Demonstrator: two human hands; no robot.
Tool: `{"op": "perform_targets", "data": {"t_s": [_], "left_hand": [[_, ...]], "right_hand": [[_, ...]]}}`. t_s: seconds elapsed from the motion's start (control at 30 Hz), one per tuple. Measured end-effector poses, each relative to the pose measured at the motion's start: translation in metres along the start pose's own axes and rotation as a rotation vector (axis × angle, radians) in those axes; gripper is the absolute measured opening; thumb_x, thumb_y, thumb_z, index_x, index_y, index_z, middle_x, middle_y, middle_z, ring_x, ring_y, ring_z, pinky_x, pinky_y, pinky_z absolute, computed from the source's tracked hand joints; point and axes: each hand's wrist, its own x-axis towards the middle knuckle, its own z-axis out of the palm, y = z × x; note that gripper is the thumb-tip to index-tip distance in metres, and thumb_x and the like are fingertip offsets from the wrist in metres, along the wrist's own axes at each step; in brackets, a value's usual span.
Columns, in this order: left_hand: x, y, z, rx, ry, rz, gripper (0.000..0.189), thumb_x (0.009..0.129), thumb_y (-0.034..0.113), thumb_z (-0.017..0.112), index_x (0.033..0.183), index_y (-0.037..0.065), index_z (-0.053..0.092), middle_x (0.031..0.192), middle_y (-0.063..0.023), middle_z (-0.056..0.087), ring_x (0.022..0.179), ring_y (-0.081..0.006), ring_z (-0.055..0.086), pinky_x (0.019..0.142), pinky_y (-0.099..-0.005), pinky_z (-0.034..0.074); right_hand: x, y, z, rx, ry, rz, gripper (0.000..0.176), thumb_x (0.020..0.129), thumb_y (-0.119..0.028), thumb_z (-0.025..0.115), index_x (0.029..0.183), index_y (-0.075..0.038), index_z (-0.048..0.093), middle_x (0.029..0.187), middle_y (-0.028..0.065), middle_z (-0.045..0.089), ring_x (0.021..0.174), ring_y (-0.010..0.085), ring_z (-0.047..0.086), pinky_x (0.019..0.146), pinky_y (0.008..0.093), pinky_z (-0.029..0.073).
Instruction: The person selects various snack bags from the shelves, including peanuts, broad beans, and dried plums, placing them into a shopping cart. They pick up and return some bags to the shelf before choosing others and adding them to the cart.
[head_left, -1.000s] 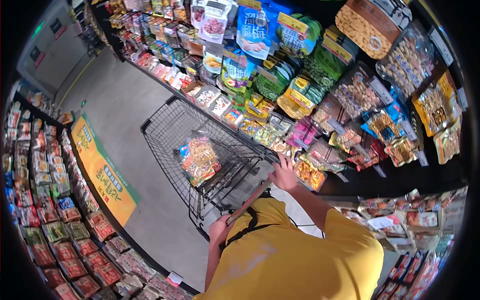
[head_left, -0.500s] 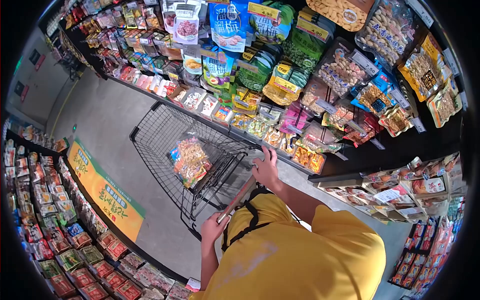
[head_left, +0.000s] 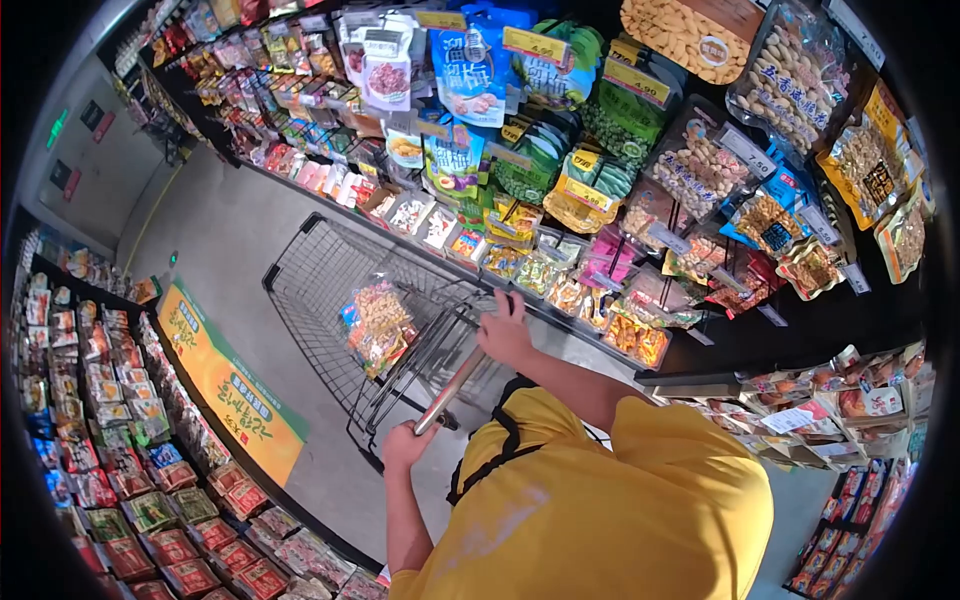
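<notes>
A black wire shopping cart [head_left: 330,290] stands in front of me in the aisle. My left hand [head_left: 405,447] is closed around the near end of its handle [head_left: 450,388]. My right hand [head_left: 506,330] is on the handle's other end, close to the shelf edge; its grip is partly hidden, and some fingers point up and forward. Inside the cart lie clear bags of snacks [head_left: 382,312], light brown pieces on top and colourful wrapping beneath.
To the right, a shelf carries hanging snack bags [head_left: 470,75], nut packs [head_left: 695,165] and small trays along its lower edge [head_left: 437,230]. On the left is a display of packaged food [head_left: 165,510] with a yellow-green banner [head_left: 230,390]. Grey floor [head_left: 220,230] runs between them.
My right hand has come leftward and down onto the handle. The handle and my left hand have shifted left, and the shelves have moved slightly right and down in view.
</notes>
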Motion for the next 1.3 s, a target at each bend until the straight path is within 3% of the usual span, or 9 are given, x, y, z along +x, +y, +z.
{"op": "perform_targets", "data": {"t_s": [0.13, 0.2, 0.37, 0.5, 0.6, 0.73, 0.8, 1.0, 1.3], "left_hand": [[0.018, -0.008, -0.006, 0.034, 0.049, -0.06, 0.056, 0.071, 0.06, 0.064, 0.083, 0.006, 0.069, 0.076, -0.0188, 0.066, 0.078, -0.0363, 0.065, 0.069, -0.0427, 0.051], [0.02, -0.005, -0.014, 0.041, 0.065, -0.081, 0.054, 0.07, 0.059, 0.065, 0.084, 0.006, 0.069, 0.076, -0.019, 0.066, 0.079, -0.0364, 0.065, 0.069, -0.0428, 0.051], [0.036, -0.008, -0.021, 0.051, 0.142, -0.176, 0.048, 0.068, 0.052, 0.067, 0.083, 0.006, 0.069, 0.075, -0.0182, 0.066, 0.077, -0.0374, 0.065, 0.069, -0.0427, 0.052], [0.051, -0.014, -0.025, 0.055, 0.151, -0.196, 0.046, 0.068, 0.05, 0.067, 0.082, 0.007, 0.069, 0.074, -0.0177, 0.066, 0.075, -0.0358, 0.066, 0.069, -0.0414, 0.051], [0.061, -0.019, -0.033, -0.023, 0.045, -0.232, 0.048, 0.067, 0.05, 0.068, 0.084, 0.005, 0.069, 0.071, -0.0156, 0.066, 0.071, -0.0334, 0.066, 0.068, -0.0398, 0.051], [0.086, -0.035, -0.039, 0.104, -0.193, -0.351, 0.043, 0.066, 0.044, 0.07, 0.082, 0.005, 0.07, 0.068, -0.0112, 0.066, 0.066, -0.0263, 0.067, 0.066, -0.0356, 0.051], [0.091, -0.018, -0.047, 0.105, -0.36, -0.521, 0.035, 0.065, 0.037, 0.072, 0.077, 0.005, 0.072, 0.066, -0.0091, 0.066, 0.064, -0.0208, 0.065, 0.063, -0.034, 0.051], [0.092, -0.052, -0.022, -0.082, -0.317, -0.567, 0.031, 0.063, 0.031, 0.074, 0.078, 0.003, 0.072, 0.069, -0.0077, 0.068, 0.062, -0.0188, 0.065, 0.064, -0.0312, 0.052], [0.072, -0.038, -0.014, 0.043, -0.188, -0.514, 0.044, 0.06, 0.034, 0.076, 0.092, 0.004, 0.071, 0.081, -0.0167, 0.069, 0.081, -0.0274, 0.068, 0.074, -0.037, 0.052]], "right_hand": [[0.027, 0.007, -0.009, 0.049, -0.087, -0.083, 0.023, 0.079, -0.024, 0.061, 0.097, -0.009, 0.06, 0.142, 0.0216, 0.028, 0.129, 0.0441, 0.025, 0.087, 0.0528, 0.047], [0.041, 0.033, -0.012, 0.752, -0.085, -0.178, 0.025, 0.078, -0.011, 0.064, 0.102, -0.009, 0.059, 0.138, 0.0188, 0.034, 0.122, 0.035, 0.039, 0.086, 0.0406, 0.05], [0.057, 0.182, 0.0, 0.749, 0.405, 0.538, 0.037, 0.079, -0.005, 0.062, 0.115, -0.006, 0.055, 0.114, 0.0132, 0.054, 0.089, 0.0234, 0.057, 0.073, 0.0334, 0.05], [0.092, 0.265, -0.055, 0.853, 0.415, 0.802, 0.051, 0.081, -0.007, 0.061, 0.129, -0.003, 0.045, 0.11, 0.0098, 0.053, 0.086, 0.0177, 0.055, 0.077, 0.03, 0.046], [0.133, 0.299, -0.06, 0.911, 0.663, 0.354, 0.048, 0.082, -0.008, 0.067, 0.125, -0.004, 0.046, 0.101, 0.0101, 0.056, 0.083, 0.0175, 0.054, 0.073, 0.0295, 0.047], [0.163, 0.368, 0.004, 0.98, 0.502, 0.626, 0.05, 0.081, -0.008, 0.07, 0.123, -0.003, 0.045, 0.099, 0.0084, 0.055, 0.084, 0.0174, 0.051, 0.074, 0.0297, 0.045], [0.171, 0.393, 0.043, 1.282, 0.754, 0.516, 0.044, 0.082, -0.011, 0.071, 0.119, -0.002, 0.049, 0.098, 0.0066, 0.054, 0.084, 0.0176, 0.049, 0.076, 0.0304, 0.043], [0.166, 0.328, -0.032, 1.215, 0.667, 0.418, 0.033, 0.089, -0.012, 0.063, 0.12, -0.003, 0.053, 0.118, 0.004, 0.058, 0.102, 0.0129, 0.054, 0.089, 0.028, 0.041], [0.147, 0.321, -0.056, 1.543, 0.335, 0.661, 0.025, 0.092, -0.016, 0.059, 0.116, -0.008, 0.057, 0.106, -0.0017, 0.062, 0.092, 0.0094, 0.057, 0.072, 0.0261, 0.046]]}}
